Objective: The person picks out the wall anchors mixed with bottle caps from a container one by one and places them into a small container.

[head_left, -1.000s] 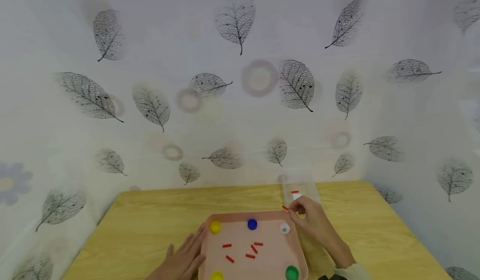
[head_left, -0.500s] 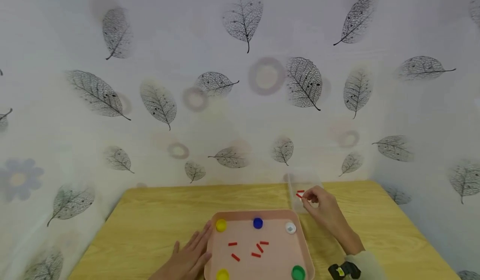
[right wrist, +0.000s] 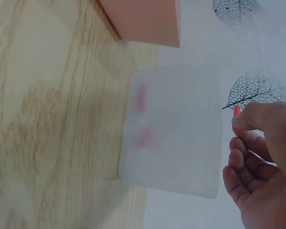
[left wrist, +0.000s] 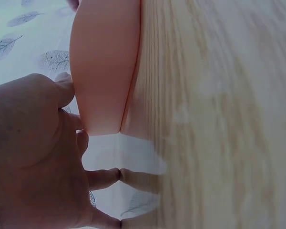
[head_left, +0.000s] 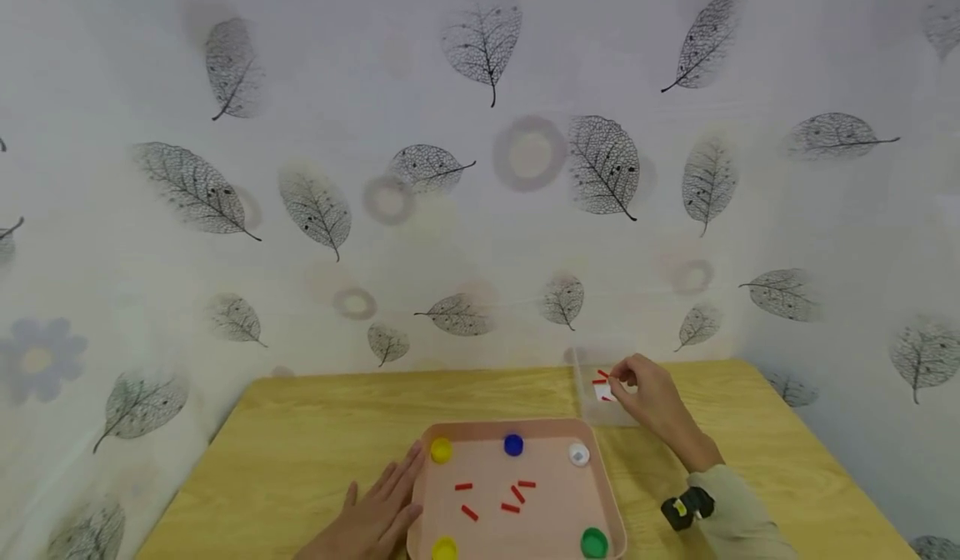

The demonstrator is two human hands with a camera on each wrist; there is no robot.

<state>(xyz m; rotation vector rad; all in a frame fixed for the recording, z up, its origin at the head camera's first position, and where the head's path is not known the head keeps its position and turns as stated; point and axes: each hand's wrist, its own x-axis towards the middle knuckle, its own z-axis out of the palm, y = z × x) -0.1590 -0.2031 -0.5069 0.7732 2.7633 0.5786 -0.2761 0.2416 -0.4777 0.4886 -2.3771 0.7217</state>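
Thumb and fingertips of my right hand (head_left: 648, 397) pinch a small red stick (right wrist: 236, 110) just above the open top of a translucent plastic box (right wrist: 176, 129). Blurred red shapes show through the box wall in the right wrist view. Beside the box stands a pink tray (head_left: 611, 493), with several loose red sticks (head_left: 469, 512) on its floor. My left hand (head_left: 371, 510) rests against the tray's left side, fingers extended. In the left wrist view, its fingers touch the tray wall (left wrist: 105, 67) and the tabletop.
Around the tray's edge sit yellow caps (head_left: 441, 450), a blue cap (head_left: 513, 445), a white cap (head_left: 578, 454) and a green cap (head_left: 595, 542). A white patch (head_left: 602, 392) shows in the box. The wooden table (head_left: 315, 427) meets a leaf-patterned wall covering (head_left: 480, 210) behind.
My right hand has carried the red stick from near the tray's far right corner to over the translucent box. My left hand keeps its place against the tray.
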